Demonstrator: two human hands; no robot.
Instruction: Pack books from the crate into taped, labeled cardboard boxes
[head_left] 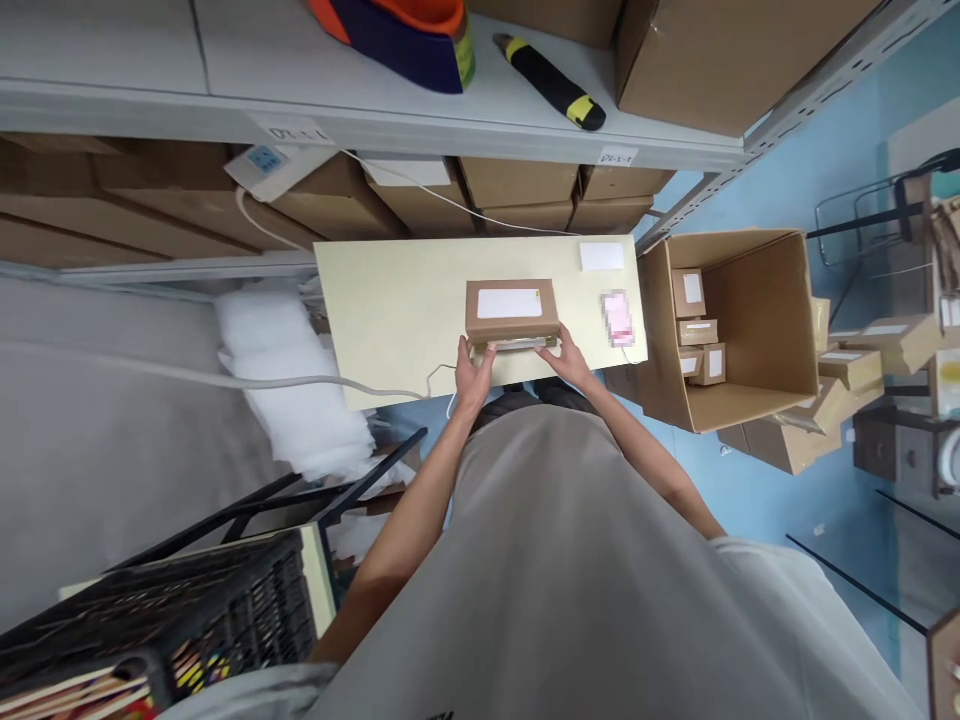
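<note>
A brown cardboard box [510, 327] with a white label [509, 303] on its top is on the pale yellow table [397, 320], near the front edge. My left hand [472, 378] grips its near left corner, and my right hand [568, 358] holds the near right corner. Both thumbs lie along the box's near side; the other fingers are partly hidden. To the right on the tabletop are a blurred pink item [617, 318] with a cable and a white slip [601, 256].
A large open carton [757, 390] with several small labelled boxes stands right of the table. Behind it is a shelf with a utility knife [551, 84] and an orange and blue tape dispenser [409, 40]. White wrapping [277, 390] and a black crate [247, 610] are at left.
</note>
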